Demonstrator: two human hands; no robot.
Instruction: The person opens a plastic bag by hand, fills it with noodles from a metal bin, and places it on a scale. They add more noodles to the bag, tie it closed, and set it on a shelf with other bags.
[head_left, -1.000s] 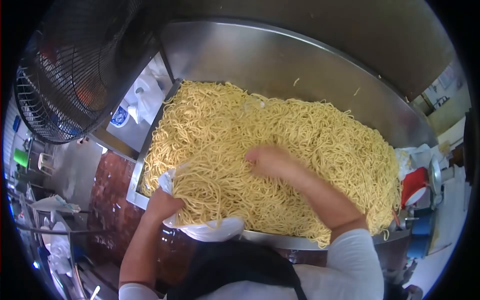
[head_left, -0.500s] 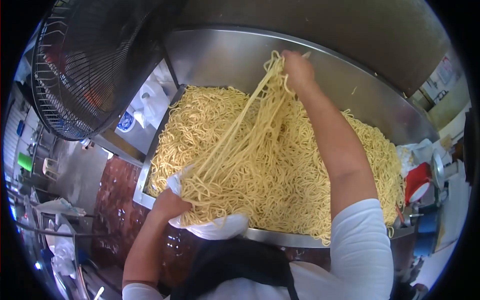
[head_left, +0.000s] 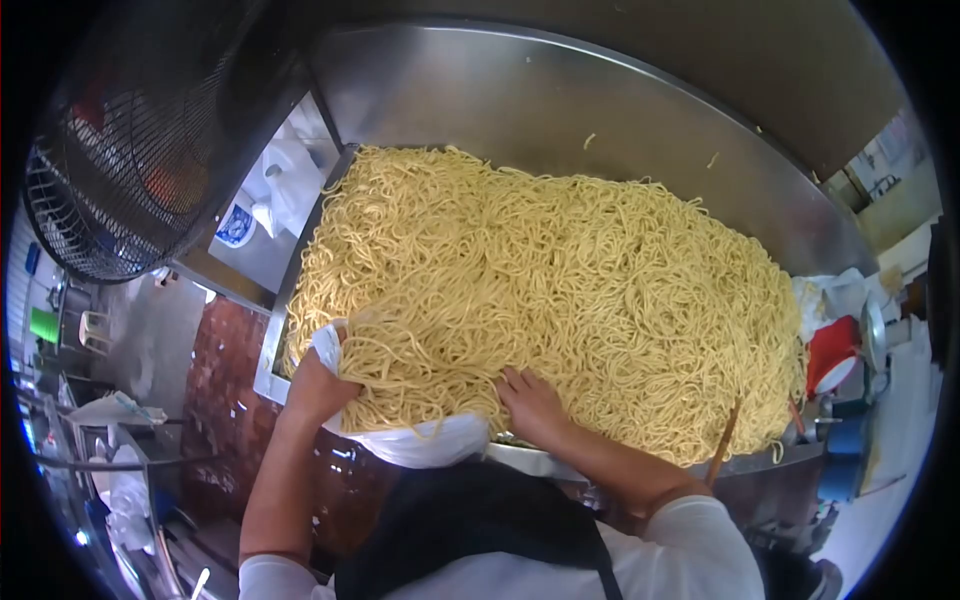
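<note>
A thick heap of yellow noodles (head_left: pixel 620 300) fills the metal tray (head_left: pixel 272 365). At its near left edge, my left hand (head_left: pixel 322 388) grips the rim of a white plastic bag (head_left: pixel 425 443), whose mouth is full of noodles. My right hand (head_left: pixel 530 405) rests at the right side of that mouth, palm down against the noodles, with its fingers slightly apart. Whether any strands lie under its fingers cannot be made out. A thin brown stick (head_left: pixel 724 440) leans at the tray's near right edge.
A large fan (head_left: pixel 120 190) stands at the upper left. Behind the tray rises a metal wall (head_left: pixel 480 100). At the right are a red bag (head_left: pixel 832 352) and a blue container (head_left: pixel 843 465). White plastic bags (head_left: pixel 127 500) hang at the lower left.
My right hand has come down from the back wall to the bag's mouth, and the lifted noodle strands now lie on the heap and in the bag. My left hand keeps its hold.
</note>
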